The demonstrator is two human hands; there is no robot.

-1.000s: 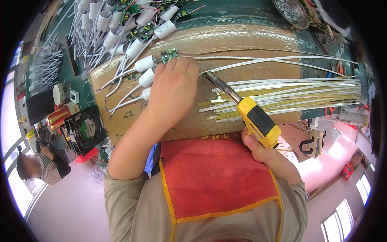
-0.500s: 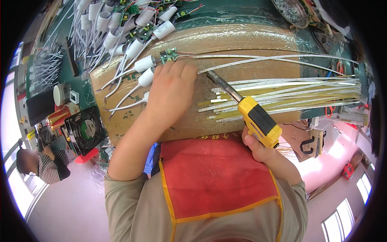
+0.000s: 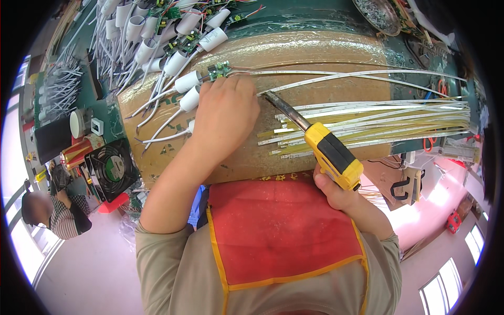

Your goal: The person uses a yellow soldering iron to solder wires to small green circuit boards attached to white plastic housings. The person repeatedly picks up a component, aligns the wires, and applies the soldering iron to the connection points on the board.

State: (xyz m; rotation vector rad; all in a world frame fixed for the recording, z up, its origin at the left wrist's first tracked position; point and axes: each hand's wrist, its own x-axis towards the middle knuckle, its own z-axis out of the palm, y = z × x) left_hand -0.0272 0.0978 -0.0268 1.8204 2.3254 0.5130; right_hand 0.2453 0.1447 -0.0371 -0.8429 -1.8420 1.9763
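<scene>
My left hand (image 3: 227, 113) is closed, knuckles up, over the brown work board (image 3: 336, 50). Its fingertips are hidden, so what they pinch cannot be made out. Just beyond them lies a small green circuit board (image 3: 218, 70) beside a white plastic cap with a cable (image 3: 187, 82). A white LED strip (image 3: 320, 80) runs rightward from beside those fingers. My right hand (image 3: 336, 191) is wrapped round the handle of a yellow and black soldering gun (image 3: 333, 156). The gun's metal tip points up and left, close to the strip's near end and my left fingers.
Several LED strips (image 3: 367, 121) lie in a bundle on the board's right side. White caps with cables (image 3: 144, 51) are heaped at the far left. A black fan (image 3: 111, 169) stands at the left edge, and a metal dish (image 3: 379, 16) sits far right. Another person (image 3: 58, 210) is at left.
The soldering gun in my right hand has shifted slightly left and up. My left hand has moved a little to the right and stays closed. The strips and caps look unchanged.
</scene>
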